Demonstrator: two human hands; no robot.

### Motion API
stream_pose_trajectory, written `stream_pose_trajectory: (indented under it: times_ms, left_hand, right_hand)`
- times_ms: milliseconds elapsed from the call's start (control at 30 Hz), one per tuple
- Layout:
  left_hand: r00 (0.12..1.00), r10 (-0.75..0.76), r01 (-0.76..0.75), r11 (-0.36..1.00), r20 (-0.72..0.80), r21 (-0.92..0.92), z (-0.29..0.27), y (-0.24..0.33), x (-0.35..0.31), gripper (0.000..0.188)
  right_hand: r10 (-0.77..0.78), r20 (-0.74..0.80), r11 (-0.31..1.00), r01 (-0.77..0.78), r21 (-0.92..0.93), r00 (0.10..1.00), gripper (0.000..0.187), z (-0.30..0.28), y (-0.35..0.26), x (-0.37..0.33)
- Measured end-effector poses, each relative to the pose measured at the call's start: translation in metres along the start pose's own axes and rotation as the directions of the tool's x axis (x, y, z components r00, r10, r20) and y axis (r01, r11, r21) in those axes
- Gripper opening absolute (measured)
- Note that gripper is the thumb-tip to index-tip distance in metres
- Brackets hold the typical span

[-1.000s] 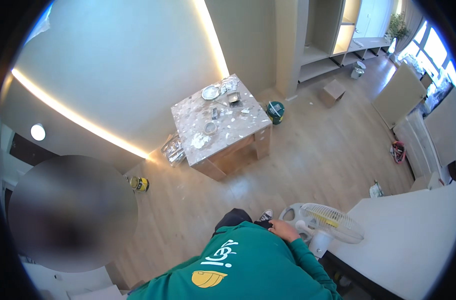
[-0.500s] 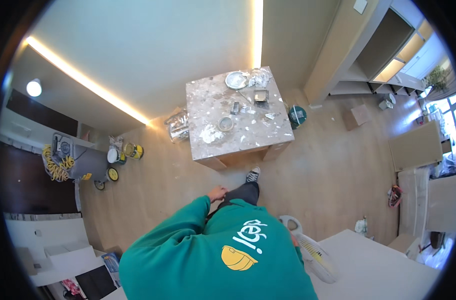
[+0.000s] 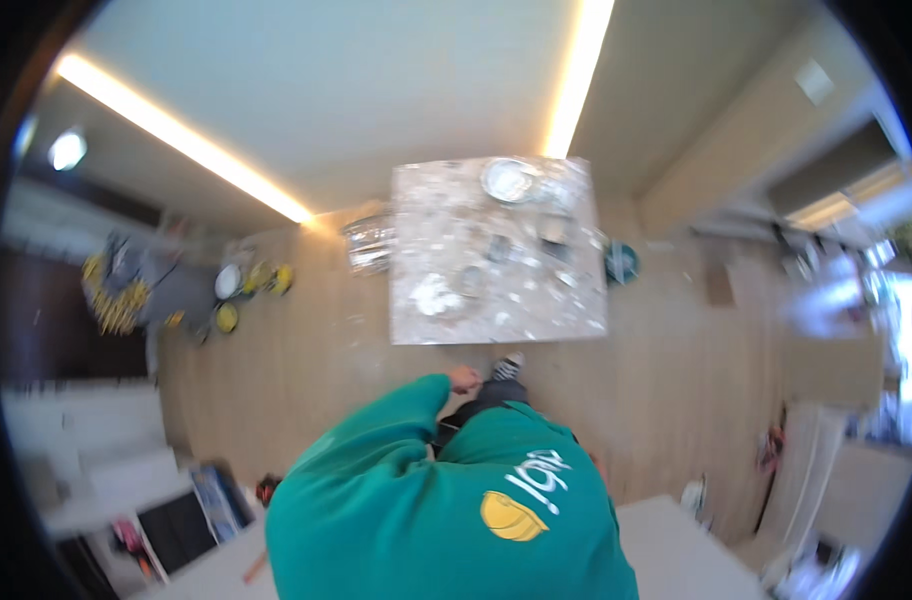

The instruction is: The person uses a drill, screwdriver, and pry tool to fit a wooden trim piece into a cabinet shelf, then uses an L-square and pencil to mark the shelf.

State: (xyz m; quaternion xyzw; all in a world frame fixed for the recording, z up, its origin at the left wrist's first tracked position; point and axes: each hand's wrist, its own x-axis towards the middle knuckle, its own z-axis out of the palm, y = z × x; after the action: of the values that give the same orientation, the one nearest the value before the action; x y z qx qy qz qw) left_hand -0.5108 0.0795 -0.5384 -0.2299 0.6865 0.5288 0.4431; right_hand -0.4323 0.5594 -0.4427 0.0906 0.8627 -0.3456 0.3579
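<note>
My left hand (image 3: 464, 379) hangs in front of my dark trousers, just short of the near edge of a plaster-splashed work table (image 3: 511, 325). Motion smears its fingers, and I cannot make out anything in them. The green sweatshirt body covers my right side, so my right hand does not show. On the table stand a round white-smeared lid or pan (image 3: 509, 181), a small round tub (image 3: 470, 281), a dark square container (image 3: 556, 229) and a small dark block (image 3: 498, 248). A white plaster-like heap (image 3: 436, 295) lies near the left edge.
Foil-like wrapping (image 3: 368, 245) lies left of the table; a dark green bucket (image 3: 621, 263) stands right. Farther left are a compressor-like machine with a yellow coiled hose (image 3: 118, 300) and several buckets. A cardboard box (image 3: 720, 284) sits at right. A white surface (image 3: 676, 545) is beside me.
My view has shifted and I am closer to the table. My left hand is now near its front edge. The white handled object at my right side has gone out of sight.
</note>
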Motion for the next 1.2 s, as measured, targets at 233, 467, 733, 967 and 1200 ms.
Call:
stream_pose_trajectory:
  times_ms: [233, 467, 733, 967, 1200]
  left_hand:
    - [0.993, -0.117, 0.116, 0.992, 0.022, 0.058, -0.002, 0.028, -0.005, 0.028]
    - [1.0, 0.013, -0.012, 0.994, 0.008, -0.108, 0.039, 0.052, -0.018, 0.017]
    - [0.962, 0.245, -0.267, 0.74, 0.122, 0.618, 0.139, 0.067, 0.011, 0.032]
    - [0.982, 0.04, -0.142, 0.795, 0.183, 0.589, 0.246, 0.229, 0.091, 0.034]
    - [0.877, -0.016, -0.457, 0.284, 0.481, 0.843, 0.368, 0.427, 0.172, 0.04]
  right_hand:
    - [-0.056, 0.086, 0.998, 0.058, -0.022, 0.995, 0.035, -0.026, 0.034, 0.055]
    - [-0.419, 0.008, 0.899, 0.417, -0.132, 0.908, 0.039, -0.08, 0.071, 0.108]
    - [-0.073, -0.179, 0.944, 0.126, 0.305, 0.981, 0.034, -0.205, 0.085, 0.092]
    - [0.388, -0.21, 0.636, -0.096, 0.766, 0.898, 0.042, -0.263, 0.254, 0.014]
    - [0.629, -0.008, 0.078, -0.053, 0.996, 0.777, 0.03, -0.214, 0.368, -0.014]
